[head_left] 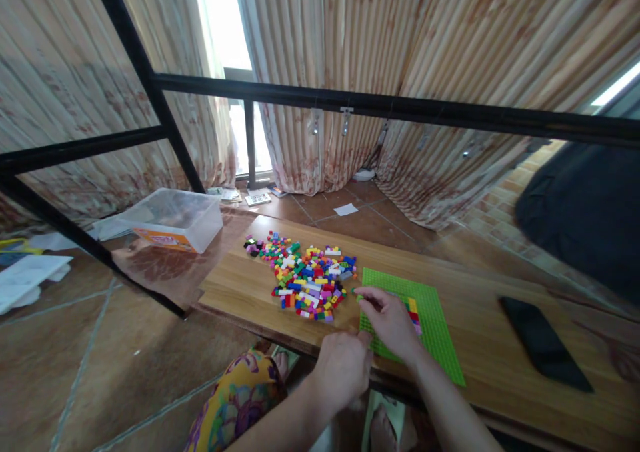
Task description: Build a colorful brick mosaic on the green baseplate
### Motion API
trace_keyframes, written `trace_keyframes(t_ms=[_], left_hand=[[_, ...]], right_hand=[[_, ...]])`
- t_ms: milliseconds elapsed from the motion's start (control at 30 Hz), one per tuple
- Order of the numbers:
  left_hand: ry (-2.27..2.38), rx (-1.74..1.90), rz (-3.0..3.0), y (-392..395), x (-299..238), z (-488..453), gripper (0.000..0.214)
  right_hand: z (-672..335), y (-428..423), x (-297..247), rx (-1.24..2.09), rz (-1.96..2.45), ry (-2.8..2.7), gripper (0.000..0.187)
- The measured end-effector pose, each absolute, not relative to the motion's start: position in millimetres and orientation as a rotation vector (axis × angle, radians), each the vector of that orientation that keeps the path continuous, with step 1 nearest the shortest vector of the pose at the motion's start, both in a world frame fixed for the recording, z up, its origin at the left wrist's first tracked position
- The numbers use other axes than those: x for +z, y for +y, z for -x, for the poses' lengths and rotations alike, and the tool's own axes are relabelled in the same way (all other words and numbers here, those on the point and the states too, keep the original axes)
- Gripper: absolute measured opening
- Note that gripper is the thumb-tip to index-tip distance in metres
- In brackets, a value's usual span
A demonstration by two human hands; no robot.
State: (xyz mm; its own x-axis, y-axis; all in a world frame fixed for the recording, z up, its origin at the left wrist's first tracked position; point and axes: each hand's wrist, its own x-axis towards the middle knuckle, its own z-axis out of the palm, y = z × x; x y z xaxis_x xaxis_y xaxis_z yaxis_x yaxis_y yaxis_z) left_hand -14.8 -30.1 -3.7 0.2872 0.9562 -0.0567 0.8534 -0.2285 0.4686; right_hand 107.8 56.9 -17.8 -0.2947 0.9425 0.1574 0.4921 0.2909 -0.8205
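Note:
My right hand is over the green studded baseplate, thumb and forefinger pinched at the plate's left edge. A small green toy brick shows at those fingertips. My left hand is curled closed by the near left corner of the plate, at the table's front edge. What its fingers hold, if anything, is hidden. Colored bricks, yellow, red and pink among them, sit on the plate, partly covered by my right hand. Left of the plate spreads a loose pile of multicolored toy bricks.
A black phone-like slab lies on the right of the wooden tabletop. Beyond the left end stands a clear plastic box with an orange label. A black metal frame crosses in front of the curtains. White trays lie far left.

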Motion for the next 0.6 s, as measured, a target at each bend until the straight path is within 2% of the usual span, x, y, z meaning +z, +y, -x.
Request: trace_keyframes(t_ms=[200,367,600], left_hand=[[1.63,0.379,-2.099,-26.1,-10.5,14.7,0.028],[1.632,0.461,-1.99,-21.9,-16.8,10.5,0.041],[1.492,0.576,-1.815,-14.8,-21.2,-3.6,0.055]], right_hand=[[-129.0,62.5,-8.5,0.869,1.342,-1.779,0.03],[-171.4,65.8,-2.8,0.937,1.447,-1.579,0.028],[-210.5,50.5,-7.4,0.926,1.601,-1.707,0.023]])
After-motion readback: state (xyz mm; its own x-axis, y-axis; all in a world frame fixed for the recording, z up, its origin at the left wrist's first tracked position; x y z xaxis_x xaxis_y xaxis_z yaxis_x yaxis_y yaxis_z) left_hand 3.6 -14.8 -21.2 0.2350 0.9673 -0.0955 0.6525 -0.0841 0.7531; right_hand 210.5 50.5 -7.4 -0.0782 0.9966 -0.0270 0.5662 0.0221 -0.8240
